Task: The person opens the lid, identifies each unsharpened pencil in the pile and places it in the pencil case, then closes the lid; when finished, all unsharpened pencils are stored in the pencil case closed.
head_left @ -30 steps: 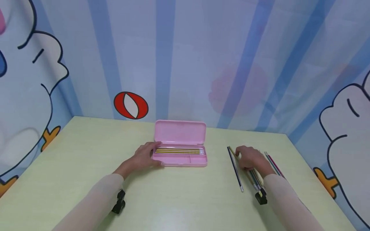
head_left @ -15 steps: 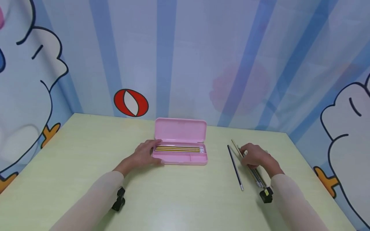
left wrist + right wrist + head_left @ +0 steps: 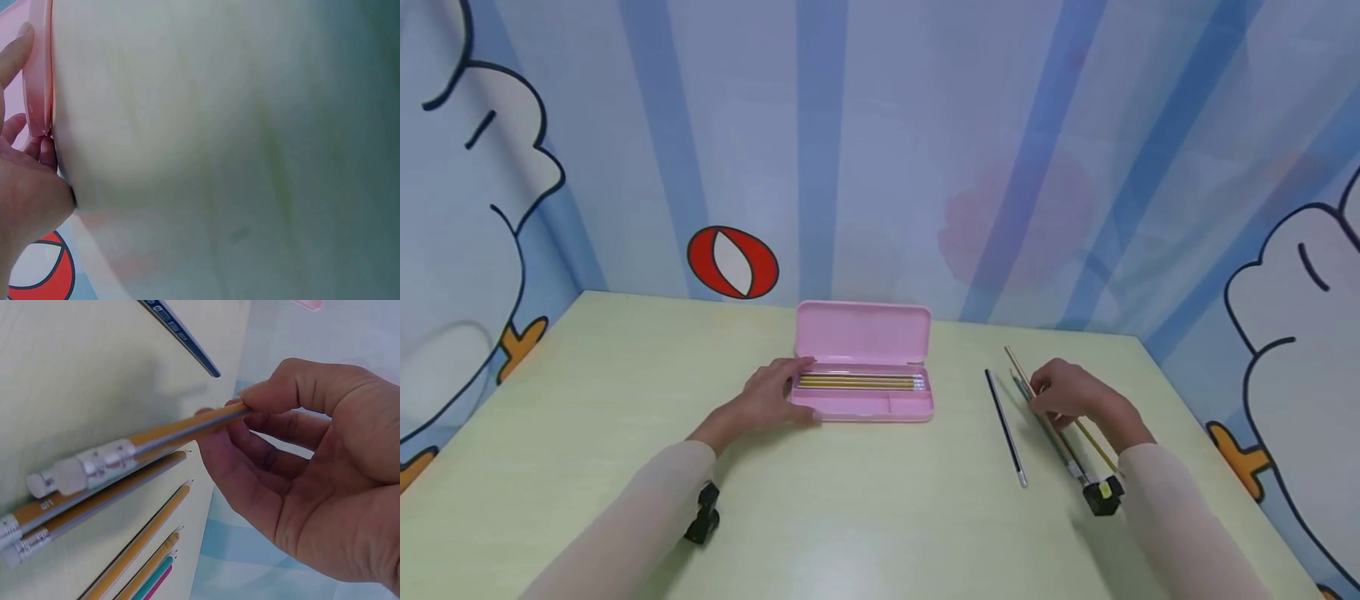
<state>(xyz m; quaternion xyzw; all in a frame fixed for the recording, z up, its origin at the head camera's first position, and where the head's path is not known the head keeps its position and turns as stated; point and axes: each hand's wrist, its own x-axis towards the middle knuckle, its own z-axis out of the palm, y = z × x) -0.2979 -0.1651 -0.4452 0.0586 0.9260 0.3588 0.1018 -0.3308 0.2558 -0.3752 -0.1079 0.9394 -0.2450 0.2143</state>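
A pink pencil case [image 3: 862, 332] lies with its lid raised at the back middle of the table, several yellow pencils [image 3: 859, 382] in its rear compartment. My left hand [image 3: 763, 398] holds the case's left end, thumb at the front corner and fingers at the back; the left wrist view shows the case edge [image 3: 39, 75] between them. Over the loose pencils at the right, my right hand [image 3: 1078, 397] pinches yellow striped pencils [image 3: 181, 429] between thumb and fingertips. Two white eraser ends show there. Beneath them lie more yellow pencils [image 3: 106, 499], partly covered.
A dark blue pencil [image 3: 1006, 429] lies alone between the case and the right hand. Farther right in the right wrist view are more yellow pencils, a teal pencil [image 3: 153, 578] and a pink pencil [image 3: 160, 584]. A printed curtain [image 3: 895, 167] hangs behind the table [image 3: 715, 533].
My right hand has moved slightly to the right, and the pinched pencils have come up from the pile, their far ends now showing past the fingers. The left hand stays on the case.
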